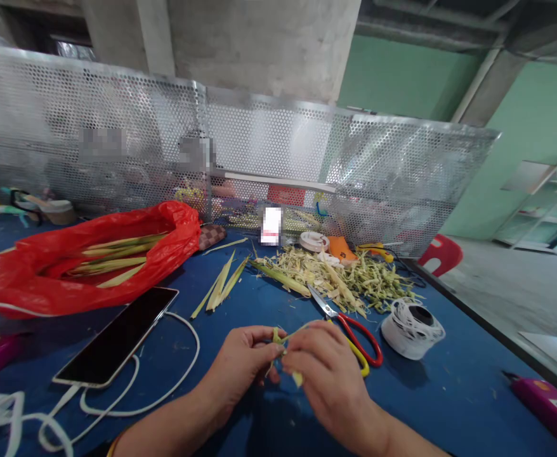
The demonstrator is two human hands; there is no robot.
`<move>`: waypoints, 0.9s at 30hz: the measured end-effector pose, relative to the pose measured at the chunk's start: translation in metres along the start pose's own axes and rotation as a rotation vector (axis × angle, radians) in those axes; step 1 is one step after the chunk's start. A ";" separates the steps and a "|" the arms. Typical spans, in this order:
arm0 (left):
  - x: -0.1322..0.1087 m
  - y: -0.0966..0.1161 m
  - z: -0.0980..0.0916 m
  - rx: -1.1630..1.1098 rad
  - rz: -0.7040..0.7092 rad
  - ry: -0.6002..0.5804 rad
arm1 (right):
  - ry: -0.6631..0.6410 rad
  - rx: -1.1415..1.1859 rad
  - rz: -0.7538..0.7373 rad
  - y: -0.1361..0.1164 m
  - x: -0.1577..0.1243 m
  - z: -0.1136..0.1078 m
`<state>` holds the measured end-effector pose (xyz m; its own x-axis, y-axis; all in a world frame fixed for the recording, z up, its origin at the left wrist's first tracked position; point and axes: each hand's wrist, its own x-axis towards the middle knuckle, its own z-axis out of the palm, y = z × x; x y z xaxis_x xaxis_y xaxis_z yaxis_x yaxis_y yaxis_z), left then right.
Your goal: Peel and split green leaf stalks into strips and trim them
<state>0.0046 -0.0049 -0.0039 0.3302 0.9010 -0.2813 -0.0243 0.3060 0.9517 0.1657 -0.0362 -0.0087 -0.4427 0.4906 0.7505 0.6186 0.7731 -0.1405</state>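
Observation:
In front of me, my left hand (240,360) pinches a small pale green leaf strip (276,336) between thumb and fingers. My right hand (330,365) is closed on the same strip, its fingertips meeting those of the left. Most of the strip is covered by fingers, so its shape cannot be made out. Just beyond my right hand lie scissors with red and yellow handles (370,346), blades pointing away to the left. Several long leaf strips (220,285) rest farther off on the blue table (264,301). Behind the scissors spreads a heap of leaf scraps (323,276).
At left, an open red plastic bag (16,273) holds more leaves, with a phone (117,343) and white cable (197,343) before it. A white string spool (409,336) and purple tool (549,409) stand right. A perforated metal screen (269,133) closes the back.

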 end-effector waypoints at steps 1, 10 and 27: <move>-0.001 0.001 0.001 0.053 0.026 -0.037 | 0.025 0.044 0.115 0.001 0.001 0.000; -0.003 0.000 0.001 0.112 0.022 -0.263 | -0.104 0.072 0.569 0.009 -0.005 0.008; 0.006 -0.009 0.001 -0.048 0.085 -0.015 | 0.019 0.468 0.915 0.010 -0.002 0.024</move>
<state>0.0080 -0.0030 -0.0142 0.3393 0.9198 -0.1972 -0.0982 0.2431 0.9650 0.1568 -0.0196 -0.0274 0.0841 0.9673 0.2394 0.3972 0.1878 -0.8983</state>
